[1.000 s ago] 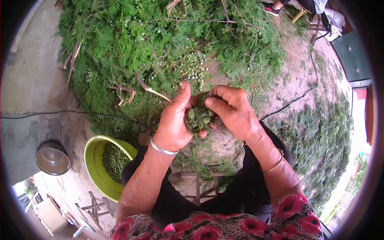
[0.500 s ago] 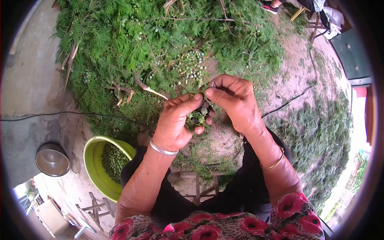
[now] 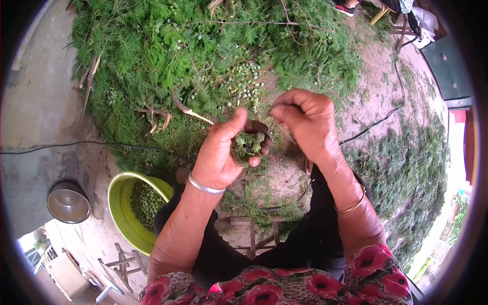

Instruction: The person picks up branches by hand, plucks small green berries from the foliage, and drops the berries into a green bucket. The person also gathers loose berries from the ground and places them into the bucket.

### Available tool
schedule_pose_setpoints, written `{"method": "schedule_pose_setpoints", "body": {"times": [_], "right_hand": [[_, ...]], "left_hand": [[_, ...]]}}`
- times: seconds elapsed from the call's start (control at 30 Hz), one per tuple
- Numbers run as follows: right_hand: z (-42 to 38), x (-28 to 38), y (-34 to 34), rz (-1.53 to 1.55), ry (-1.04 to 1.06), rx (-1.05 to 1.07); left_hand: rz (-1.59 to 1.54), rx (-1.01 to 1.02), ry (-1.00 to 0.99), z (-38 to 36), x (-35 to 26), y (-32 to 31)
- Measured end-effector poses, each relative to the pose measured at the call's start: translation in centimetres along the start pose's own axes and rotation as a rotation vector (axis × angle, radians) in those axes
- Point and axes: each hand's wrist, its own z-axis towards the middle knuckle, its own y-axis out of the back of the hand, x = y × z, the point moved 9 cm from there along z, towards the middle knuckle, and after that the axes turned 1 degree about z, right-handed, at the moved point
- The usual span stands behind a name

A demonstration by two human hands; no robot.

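Since a moment ago my right hand (image 3: 305, 119) has pulled up and away from the clump, its fingers pinched narrow; what it grips I cannot tell. My left hand (image 3: 219, 152) cups a small clump of green cones (image 3: 248, 143) in its curled fingers at the frame's centre, thumb raised above it. That clump is roundish, with no clear long axis, facing up toward me. It sits just left of and below my right fingertips, apart from them. Lower left stands the green bowl (image 3: 118, 209) of picked cones.
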Motion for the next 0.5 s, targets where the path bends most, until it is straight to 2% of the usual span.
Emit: {"method": "schedule_pose_setpoints", "body": {"times": [0.03, 0.07, 0.13, 0.17, 0.2, 0.27, 0.3, 0.33, 0.4, 0.43, 0.5], "right_hand": [[0.1, -0.8, 0.9, 0.108, -0.103, -0.048], [0.1, -0.5, 1.6, 0.109, -0.102, -0.043], [-0.8, 1.5, -1.0, 0.361, -0.047, 0.465], [-1.2, 1.7, -1.6, 0.391, -0.028, 0.593], [-1.3, 1.8, -2.0, 0.393, -0.028, 0.596], [-0.5, 0.7, -0.6, 0.077, -0.112, 0.23], [-0.5, 2.2, -0.5, -0.135, 0.071, 0.13], [-0.6, 1.7, -1.1, -0.135, 0.068, 0.128], [-1.2, 2.7, -2.6, -0.26, 0.323, 0.118], [-1.5, 2.8, -3.1, -0.321, 0.363, 0.124], [-1.5, 2.0, -3.7, -0.368, 0.308, 0.164]], "left_hand": [[-0.077, -0.029, 0.016, 0.1, 0.0, 0.3], [-0.155, -0.059, 0.03, 0.2, 0.0, 0.6], [-0.151, -0.101, 0.0, 0.2, -0.4, 1.1], [-0.144, -0.139, -0.025, 0.2, -0.7, 1.5], [-0.138, -0.177, -0.047, 0.2, -0.9, 1.9], [-0.108, -0.18, -0.056, 0.2, -0.9, 1.9], [-0.076, -0.178, -0.065, 0.3, -0.9, 1.8], [-0.076, -0.178, -0.061, 0.4, -0.6, 1.9], [-0.058, -0.145, -0.091, 0.6, -0.2, 2.0], [-0.057, -0.146, -0.088, 0.6, 0.0, 1.8], [-0.007, -0.206, -0.079, 0.6, 0.4, 1.7]]}}
